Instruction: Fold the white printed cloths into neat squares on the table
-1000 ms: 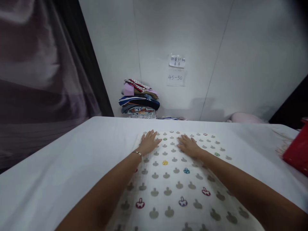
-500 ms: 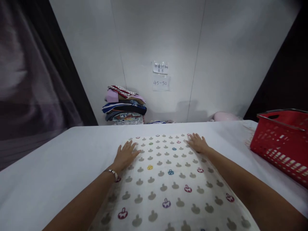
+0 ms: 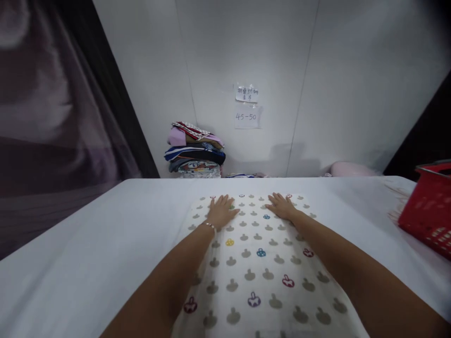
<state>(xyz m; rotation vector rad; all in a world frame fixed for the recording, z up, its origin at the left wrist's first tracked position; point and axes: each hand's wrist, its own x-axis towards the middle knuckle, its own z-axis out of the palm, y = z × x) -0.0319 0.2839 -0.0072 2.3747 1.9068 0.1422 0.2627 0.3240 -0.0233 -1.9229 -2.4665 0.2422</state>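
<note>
A white cloth with small grey and coloured prints [image 3: 259, 267] lies spread flat on the white table [image 3: 105, 244] in front of me. My left hand [image 3: 221, 210] rests palm down on its far left part, fingers stretched out, a thin bracelet at the wrist. My right hand [image 3: 281, 206] lies flat on the far right part of the cloth, fingers out too. Neither hand holds anything.
A red plastic basket [image 3: 430, 211] stands at the table's right edge. Beyond the far edge a stack of folded clothes [image 3: 195, 150] sits against the white wall, below two paper notes [image 3: 247, 105]. A pink bundle [image 3: 348, 169] lies far right. A dark curtain [image 3: 52, 122] hangs at left.
Both hands slid back toward the middle of the cloth's far edge after having spread apart. The view shifted, so less of the red basket shows.
</note>
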